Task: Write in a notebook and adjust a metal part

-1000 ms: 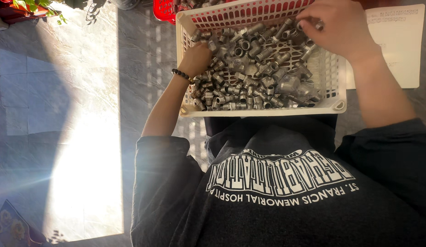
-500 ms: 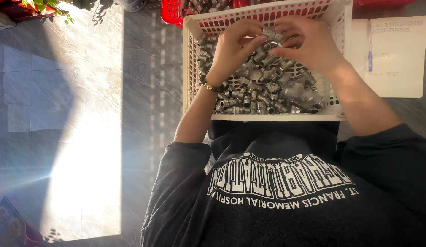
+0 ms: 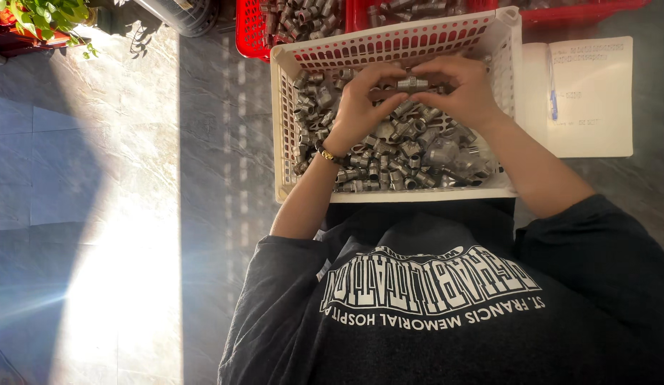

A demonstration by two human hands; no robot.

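Both hands meet over the white basket (image 3: 289, 142); left hand (image 3: 364, 100) and right hand (image 3: 464, 89) pinch one small metal fitting (image 3: 412, 82) between fingertips; it seems best kept level, gripped by both ends.

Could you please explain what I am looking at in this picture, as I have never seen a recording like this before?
There is no machine here: a person works with two bare hands, and the single picture comes from a camera worn on the head, looking straight down. The dark shape at the bottom is the person's own shirt.

In front of them stands a white plastic basket filled with small grey metal fittings. The left hand, with a bracelet at the wrist, and the right hand meet above the pile, and together they hold one small metal fitting between the fingers.

Behind the basket are red baskets with more metal parts. To the right lies an open notebook with a blue pen. A green plant sits in the far corner on the sunlit floor.
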